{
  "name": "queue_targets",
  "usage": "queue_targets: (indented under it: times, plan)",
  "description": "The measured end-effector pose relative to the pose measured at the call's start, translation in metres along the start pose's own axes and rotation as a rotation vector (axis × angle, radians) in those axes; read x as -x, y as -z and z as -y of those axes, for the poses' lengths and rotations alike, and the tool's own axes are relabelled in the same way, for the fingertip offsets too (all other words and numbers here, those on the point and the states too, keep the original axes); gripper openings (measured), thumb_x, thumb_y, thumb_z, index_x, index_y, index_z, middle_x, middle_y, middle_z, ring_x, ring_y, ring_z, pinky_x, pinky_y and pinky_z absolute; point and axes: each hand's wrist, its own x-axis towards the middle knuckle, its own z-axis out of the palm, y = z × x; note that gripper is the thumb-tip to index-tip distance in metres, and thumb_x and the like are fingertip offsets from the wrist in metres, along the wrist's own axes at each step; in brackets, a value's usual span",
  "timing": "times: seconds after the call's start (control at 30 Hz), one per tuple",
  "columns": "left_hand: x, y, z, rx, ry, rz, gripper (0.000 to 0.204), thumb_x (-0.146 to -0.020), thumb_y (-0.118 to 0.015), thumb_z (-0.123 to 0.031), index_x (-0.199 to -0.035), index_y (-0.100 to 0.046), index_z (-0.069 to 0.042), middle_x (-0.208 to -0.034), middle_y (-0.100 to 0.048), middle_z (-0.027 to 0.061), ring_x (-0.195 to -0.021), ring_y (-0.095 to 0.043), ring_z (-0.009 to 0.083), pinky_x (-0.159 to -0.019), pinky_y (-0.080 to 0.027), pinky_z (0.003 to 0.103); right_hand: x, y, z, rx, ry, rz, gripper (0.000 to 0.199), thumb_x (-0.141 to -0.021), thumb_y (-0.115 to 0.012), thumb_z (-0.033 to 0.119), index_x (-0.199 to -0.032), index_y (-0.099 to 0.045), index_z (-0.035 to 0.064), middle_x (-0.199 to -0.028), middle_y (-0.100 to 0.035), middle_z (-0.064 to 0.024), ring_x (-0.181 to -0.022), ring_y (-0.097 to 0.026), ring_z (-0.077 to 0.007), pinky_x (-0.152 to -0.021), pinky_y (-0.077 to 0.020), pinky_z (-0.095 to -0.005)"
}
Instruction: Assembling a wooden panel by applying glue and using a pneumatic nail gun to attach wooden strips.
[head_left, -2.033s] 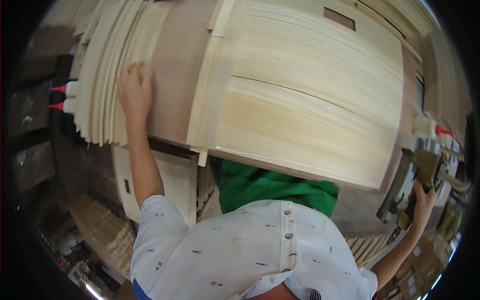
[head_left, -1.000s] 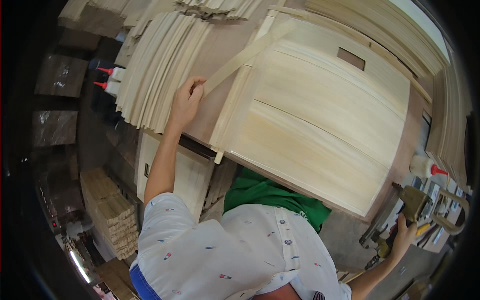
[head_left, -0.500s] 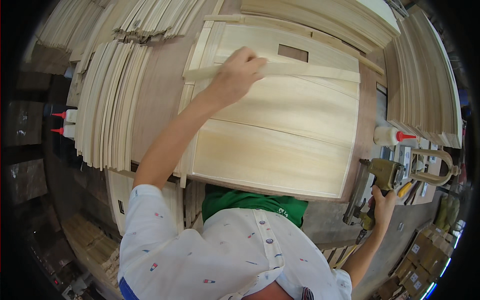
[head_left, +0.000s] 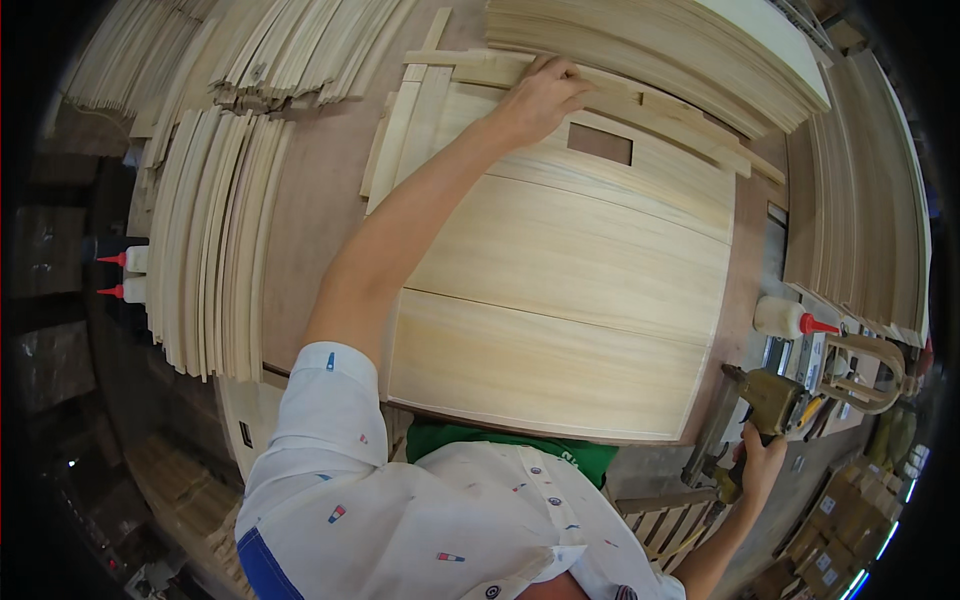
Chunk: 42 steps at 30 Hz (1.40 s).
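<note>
My left hand (head_left: 545, 100) is closed on a long thin wooden strip (head_left: 670, 120), which lies along the far edge of a pale wooden panel (head_left: 560, 260). Near that edge the panel has a rectangular cutout (head_left: 600, 145), and thin white lines run along its right and near edges. A second strip (head_left: 432, 110) lies along the panel's left side, partly behind my forearm. Off the panel's near right corner, my right hand (head_left: 762, 465) grips the handle of an olive-coloured nail gun (head_left: 772, 402).
Bundles of wooden strips (head_left: 215, 240) lie at the left. Stacked boards (head_left: 650, 50) stand behind the panel, with more boards (head_left: 860, 200) at the right. A white glue bottle (head_left: 780, 317) with a red tip lies beside the panel; two similar bottles (head_left: 133, 290) are at far left.
My left hand has carried the wooden strip away from me, from across the panel to its far edge. The nail gun stays in my right hand at the right.
</note>
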Motion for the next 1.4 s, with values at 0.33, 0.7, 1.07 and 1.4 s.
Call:
queue_targets:
  times: [0.33,0.7,1.07,1.4]
  plan:
    - [0.002,-0.003,0.011,0.007,0.03,0.013,0.025,-0.088,-0.064,-0.016,-0.111,-0.069,-0.007,-0.109,-0.058,0.0073,-0.11,-0.048,0.0276,-0.099,-0.039,0.038,-0.001,0.0,0.0,0.034,-0.001,0.014,0.012,-0.086,-0.062,0.009,-0.086,-0.058,-0.0024,-0.061,-0.053,-0.0032,-0.045,-0.049,-0.0118,-0.042,-0.0364,-0.0285]
    - [0.005,-0.011,0.023,-0.005,0.029,-0.063,0.016,-0.084,-0.069,-0.015,-0.098,-0.075,-0.009,-0.099,-0.062,0.0049,-0.102,-0.053,0.0259,-0.093,-0.042,0.038,-0.002,0.001,0.001,0.036,0.013,0.035,0.014,-0.085,-0.063,0.011,-0.086,-0.058,-0.002,-0.062,-0.052,-0.0024,-0.045,-0.048,-0.0116,-0.043,-0.0364,-0.0283]
    - [0.002,-0.003,0.051,-0.046,0.043,-0.13,0.014,-0.075,-0.074,-0.016,-0.088,-0.076,-0.012,-0.116,-0.064,0.0095,-0.112,-0.056,0.0297,-0.093,-0.044,0.04,-0.001,0.0,0.022,0.2,-0.069,0.056,0.019,-0.082,-0.065,0.017,-0.075,-0.061,-0.0009,-0.057,-0.057,-0.0028,-0.048,-0.053,-0.0107,-0.047,-0.0384,-0.0279]
    - [-0.006,0.007,0.023,-0.013,0.342,0.042,0.054,-0.076,-0.075,-0.014,-0.126,-0.057,-0.006,-0.125,-0.061,0.0146,-0.119,-0.055,0.0306,-0.102,-0.04,0.038,-0.079,-0.023,0.137,0.103,0.263,0.13,0.026,-0.08,-0.065,0.025,-0.082,-0.064,-0.001,-0.057,-0.057,-0.0034,-0.05,-0.055,-0.0099,-0.048,-0.0417,-0.0268]
